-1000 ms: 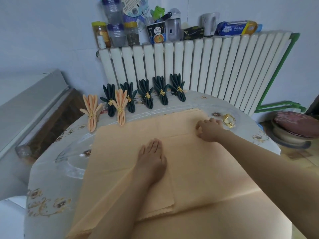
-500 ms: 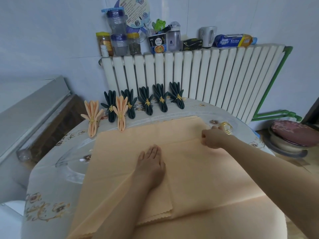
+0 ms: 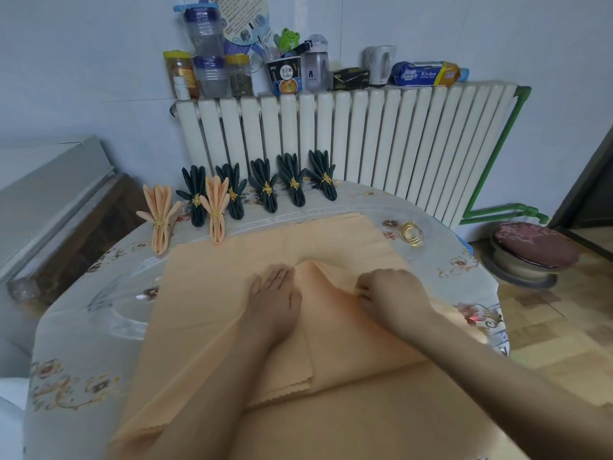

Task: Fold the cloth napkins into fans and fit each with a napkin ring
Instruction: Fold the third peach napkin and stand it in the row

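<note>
Head view: I see my left hand (image 3: 277, 295) lying flat, fingers straight, on the peach napkin (image 3: 232, 280) spread mid-table. My right hand (image 3: 389, 297) pinches a raised fold. Gold napkin rings (image 3: 412, 233) lie far right.

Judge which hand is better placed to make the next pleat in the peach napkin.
The right hand, probably. It already pinches the raised fold of the peach napkin and can draw it on. The left hand lies flat on the cloth beside that fold, pinning it down, so it is better kept as the anchor.
</note>
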`<state>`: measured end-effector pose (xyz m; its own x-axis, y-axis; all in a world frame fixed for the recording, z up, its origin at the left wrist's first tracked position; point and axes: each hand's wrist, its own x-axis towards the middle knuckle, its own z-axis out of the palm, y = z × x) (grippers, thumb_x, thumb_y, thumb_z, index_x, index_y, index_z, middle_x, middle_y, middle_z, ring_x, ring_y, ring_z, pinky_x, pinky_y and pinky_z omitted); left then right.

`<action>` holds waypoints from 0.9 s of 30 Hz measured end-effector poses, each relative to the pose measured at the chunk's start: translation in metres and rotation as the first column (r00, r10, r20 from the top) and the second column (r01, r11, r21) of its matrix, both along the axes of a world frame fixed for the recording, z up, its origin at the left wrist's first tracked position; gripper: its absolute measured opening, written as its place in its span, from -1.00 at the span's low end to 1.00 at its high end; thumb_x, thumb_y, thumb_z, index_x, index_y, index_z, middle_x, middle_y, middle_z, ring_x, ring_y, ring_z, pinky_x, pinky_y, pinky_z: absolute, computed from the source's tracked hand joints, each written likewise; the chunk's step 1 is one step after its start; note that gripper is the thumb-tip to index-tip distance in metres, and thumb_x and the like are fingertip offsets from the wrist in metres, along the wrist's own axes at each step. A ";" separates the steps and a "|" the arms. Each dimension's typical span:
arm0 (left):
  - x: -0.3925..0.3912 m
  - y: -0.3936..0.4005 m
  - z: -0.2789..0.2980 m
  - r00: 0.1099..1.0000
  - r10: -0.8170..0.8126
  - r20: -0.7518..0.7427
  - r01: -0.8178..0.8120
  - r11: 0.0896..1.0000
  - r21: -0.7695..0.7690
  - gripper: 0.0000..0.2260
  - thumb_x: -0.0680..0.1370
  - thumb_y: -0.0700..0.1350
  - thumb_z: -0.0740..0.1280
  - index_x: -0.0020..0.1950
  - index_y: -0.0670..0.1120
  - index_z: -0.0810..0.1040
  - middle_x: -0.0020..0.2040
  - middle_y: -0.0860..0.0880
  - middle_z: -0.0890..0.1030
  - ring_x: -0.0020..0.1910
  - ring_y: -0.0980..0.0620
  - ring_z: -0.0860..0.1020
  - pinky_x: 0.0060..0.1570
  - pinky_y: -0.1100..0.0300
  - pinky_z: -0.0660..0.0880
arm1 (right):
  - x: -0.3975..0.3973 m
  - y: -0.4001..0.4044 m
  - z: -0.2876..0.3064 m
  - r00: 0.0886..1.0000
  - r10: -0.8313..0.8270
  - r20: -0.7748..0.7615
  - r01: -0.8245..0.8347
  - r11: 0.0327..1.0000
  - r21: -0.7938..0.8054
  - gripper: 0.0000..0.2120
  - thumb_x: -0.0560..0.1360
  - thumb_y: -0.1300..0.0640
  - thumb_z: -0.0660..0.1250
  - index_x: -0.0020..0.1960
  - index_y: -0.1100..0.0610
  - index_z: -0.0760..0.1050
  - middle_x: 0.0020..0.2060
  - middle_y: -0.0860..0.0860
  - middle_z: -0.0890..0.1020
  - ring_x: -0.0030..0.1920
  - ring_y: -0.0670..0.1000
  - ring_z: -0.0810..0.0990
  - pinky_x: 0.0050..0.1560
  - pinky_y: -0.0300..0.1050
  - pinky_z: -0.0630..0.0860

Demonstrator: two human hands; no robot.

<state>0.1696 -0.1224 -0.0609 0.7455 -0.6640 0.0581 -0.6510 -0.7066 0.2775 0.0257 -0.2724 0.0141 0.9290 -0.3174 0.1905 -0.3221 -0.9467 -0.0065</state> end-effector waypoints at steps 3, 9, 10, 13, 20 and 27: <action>-0.001 0.002 0.000 1.000 -0.010 -0.008 0.010 1.000 -0.011 -0.49 0.63 0.07 -0.12 0.56 -0.07 -0.01 0.56 -0.02 0.08 0.53 0.11 -0.02 0.48 0.03 -0.20 | -0.012 0.031 -0.025 0.998 0.059 -0.012 -0.058 0.994 0.089 -0.80 0.51 0.05 0.18 0.02 0.03 0.54 0.01 0.03 0.62 0.07 0.12 0.55 -0.10 -0.12 0.37; -0.005 0.004 0.004 0.999 -0.020 -0.031 0.020 1.000 -0.009 -0.44 0.63 0.15 -0.05 0.56 -0.08 -0.04 0.55 -0.04 0.10 0.53 0.07 0.01 0.48 0.00 -0.19 | -0.038 0.050 -0.055 0.975 0.059 0.213 -0.130 0.931 0.340 -0.78 0.50 -0.04 0.26 0.07 -0.03 0.60 -0.05 -0.09 0.61 0.04 -0.04 0.51 -0.01 -0.18 0.41; -0.004 0.004 0.004 0.999 -0.019 -0.031 0.019 1.000 -0.001 -0.43 0.63 0.17 -0.05 0.56 -0.07 -0.04 0.55 -0.04 0.10 0.53 0.07 0.00 0.48 -0.01 -0.18 | -0.042 0.050 -0.058 0.970 0.060 0.235 -0.145 0.920 0.365 -0.80 0.48 -0.03 0.29 0.03 -0.02 0.61 -0.08 -0.10 0.62 0.01 -0.05 0.52 -0.03 -0.21 0.40; -0.003 0.004 0.003 0.999 -0.020 -0.026 0.021 0.999 0.025 -0.40 0.60 0.22 -0.06 0.56 -0.04 -0.05 0.55 -0.04 0.11 0.53 0.06 0.00 0.47 -0.04 -0.17 | -0.052 0.052 -0.065 0.950 0.056 0.307 -0.159 0.933 0.324 -0.84 0.34 -0.04 0.34 -0.24 0.00 0.65 -0.21 -0.14 0.66 -0.15 -0.09 0.60 -0.12 -0.33 0.43; -0.004 0.004 0.003 0.999 -0.048 -0.018 0.048 0.998 0.039 -0.34 0.52 0.33 -0.15 0.56 0.07 -0.08 0.56 0.00 0.05 0.53 0.06 -0.04 0.47 -0.08 -0.16 | -0.056 0.069 -0.071 0.916 0.122 0.383 -0.237 0.933 0.270 -0.74 0.35 -0.08 0.22 -0.32 -0.04 0.65 -0.29 -0.22 0.65 -0.28 -0.16 0.57 -0.24 -0.33 0.48; -0.003 0.004 0.008 0.996 -0.077 -0.042 0.082 0.985 0.150 -0.46 0.57 0.28 0.00 0.53 0.19 0.01 0.57 -0.04 -0.09 0.54 0.04 -0.14 0.46 -0.08 -0.19 | -0.058 0.076 -0.077 0.906 0.184 0.380 -0.283 0.933 0.223 -0.77 0.40 -0.02 0.25 -0.29 0.02 0.64 -0.25 -0.17 0.65 -0.24 -0.07 0.56 -0.23 -0.26 0.52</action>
<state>0.1667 -0.1189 -0.0533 0.6897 -0.7204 -0.0732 -0.6984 -0.6885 0.1952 -0.0323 -0.1960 -0.0625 0.8722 -0.1838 0.4533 -0.0218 -0.9404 -0.3394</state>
